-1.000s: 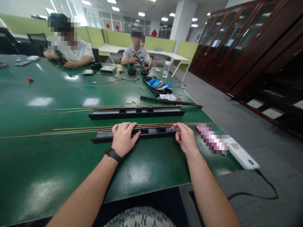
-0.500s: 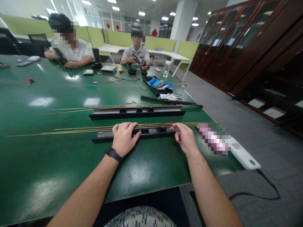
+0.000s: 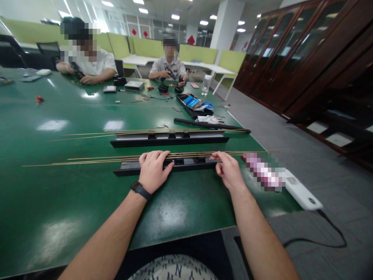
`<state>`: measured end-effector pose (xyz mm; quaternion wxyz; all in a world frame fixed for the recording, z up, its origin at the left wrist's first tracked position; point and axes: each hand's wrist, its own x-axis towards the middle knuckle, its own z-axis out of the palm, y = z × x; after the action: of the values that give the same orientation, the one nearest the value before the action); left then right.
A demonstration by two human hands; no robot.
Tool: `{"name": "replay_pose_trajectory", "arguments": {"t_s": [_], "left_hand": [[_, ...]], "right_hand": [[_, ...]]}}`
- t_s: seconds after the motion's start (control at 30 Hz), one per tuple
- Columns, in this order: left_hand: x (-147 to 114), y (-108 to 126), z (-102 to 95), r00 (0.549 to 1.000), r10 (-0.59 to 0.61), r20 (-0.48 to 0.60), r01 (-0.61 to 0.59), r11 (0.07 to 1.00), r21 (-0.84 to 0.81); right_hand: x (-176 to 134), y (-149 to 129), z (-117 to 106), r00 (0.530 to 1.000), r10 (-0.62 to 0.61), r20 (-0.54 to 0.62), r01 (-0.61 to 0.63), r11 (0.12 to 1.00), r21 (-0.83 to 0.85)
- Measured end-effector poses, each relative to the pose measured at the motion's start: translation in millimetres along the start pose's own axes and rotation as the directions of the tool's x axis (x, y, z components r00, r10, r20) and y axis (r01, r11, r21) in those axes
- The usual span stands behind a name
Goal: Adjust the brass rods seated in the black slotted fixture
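Left hand, dark watch at wrist: laid palm-down across the near rail and the near brass-coloured rods; fingers bent over the rods, thumb spread along the rail. Whether they grip cannot be told.

Right hand: fingers curled, tips at the rods near the rail's right end; whether they pinch one cannot be told.

Near rods, several, thin: lying lengthwise along the near rail, running past both its ends, left ends staggered over the green desk.

Far rail, black: parallel, just beyond the near one; black clips along it, far rods on top.

Behind: dark tube; white gloves; black tray with blue packets.

Right of the right hand: pink item, blurred; white device beside it, black cable attached.

Far side: two seated co-workers, each with a dark object in hand.
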<state>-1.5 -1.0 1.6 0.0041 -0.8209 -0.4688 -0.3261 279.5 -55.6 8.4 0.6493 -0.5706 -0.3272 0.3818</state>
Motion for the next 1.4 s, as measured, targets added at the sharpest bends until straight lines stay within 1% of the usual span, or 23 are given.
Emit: {"name": "replay_pose_trajectory", "arguments": {"t_s": [0.07, 0.2, 0.23, 0.3, 0.4, 0.47, 0.53, 0.67, 0.73, 0.8, 0.9, 0.97, 1.03, 1.17, 1.23, 1.3, 1.4], "left_hand": [[0.1, 0.1, 0.2, 1.000, -0.002, 0.002, 0.002, 1.000, -0.002], [0.0, 0.5, 0.3, 1.000, -0.016, 0.014, 0.016, 1.000, 0.001], [-0.1, 0.6, 0.2, 1.000, -0.018, 0.016, 0.018, 1.000, 0.002], [-0.1, 0.7, 0.0, 1.000, -0.018, 0.016, 0.018, 1.000, 0.003], [-0.1, 0.6, -0.2, 1.000, -0.013, 0.012, 0.014, 1.000, -0.001], [-0.1, 0.5, -0.1, 1.000, -0.012, 0.009, 0.012, 1.000, -0.001], [-0.1, 0.3, 0.2, 1.000, -0.012, 0.009, 0.012, 1.000, 0.001], [-0.4, 0.1, 0.5, 1.000, -0.008, 0.005, 0.008, 1.000, 0.002], [-0.4, 0.2, 0.4, 1.000, -0.007, 0.003, 0.007, 1.000, 0.001], [-0.4, 0.4, 0.3, 1.000, -0.007, 0.003, 0.007, 1.000, 0.004], [-0.4, 0.5, 0.4, 1.000, -0.004, 0.001, 0.004, 1.000, 0.011], [-0.5, 0.2, 0.6, 1.000, -0.002, -0.003, 0.002, 1.000, 0.014], [-0.7, -0.3, 0.8, 1.000, 0.001, -0.006, -0.001, 1.000, 0.016], [-0.5, -0.9, 0.8, 1.000, 0.005, -0.003, -0.005, 1.000, 0.020], [-0.3, -0.8, 0.7, 1.000, 0.005, -0.005, -0.005, 1.000, 0.020], [-0.2, -0.5, 0.8, 1.000, 0.006, -0.013, -0.006, 1.000, 0.021], [-0.5, -0.1, 1.3, 1.000, 0.009, -0.024, -0.009, 1.000, 0.020]], "right_hand": [[0.6, 0.7, -0.2, 1.000, -0.007, -0.026, 0.007, 1.000, 0.001], [4.0, 0.6, -3.2, 0.988, -0.032, -0.152, 0.036, 0.999, 0.027], [4.2, 0.1, -3.6, 0.985, -0.034, -0.166, 0.041, 0.999, 0.034], [3.2, -1.2, -3.2, 0.990, -0.029, -0.136, 0.035, 0.999, 0.041], [0.0, -1.9, -1.0, 1.000, -0.010, -0.017, 0.010, 1.000, 0.013], [-1.2, -1.1, 0.0, 1.000, -0.008, 0.030, 0.008, 1.000, -0.004], [-0.6, 0.0, 0.0, 1.000, -0.011, 0.018, 0.011, 1.000, -0.002], [3.0, 0.1, -1.8, 0.990, -0.023, -0.138, 0.026, 0.999, 0.023], [3.5, -1.0, -2.1, 0.983, -0.028, -0.181, 0.035, 0.999, 0.035], [2.4, -1.9, -1.5, 0.989, -0.029, -0.144, 0.034, 0.999, 0.038], [-0.3, -1.7, 0.2, 0.999, -0.023, -0.027, 0.023, 1.000, 0.011], [-1.1, -0.7, 0.7, 1.000, -0.017, 0.007, 0.017, 1.000, -0.005], [-0.4, 0.5, 0.3, 1.000, -0.017, -0.011, 0.017, 1.000, -0.003], [3.2, 1.4, -2.0, 0.994, -0.031, -0.103, 0.034, 0.999, 0.033], [4.1, 1.0, -2.7, 0.992, -0.027, -0.126, 0.033, 0.998, 0.047], [3.9, 0.3, -2.8, 0.993, -0.023, -0.119, 0.028, 0.999, 0.043], [2.0, -0.6, -2.1, 0.998, -0.020, -0.060, 0.022, 0.999, 0.025]]}}
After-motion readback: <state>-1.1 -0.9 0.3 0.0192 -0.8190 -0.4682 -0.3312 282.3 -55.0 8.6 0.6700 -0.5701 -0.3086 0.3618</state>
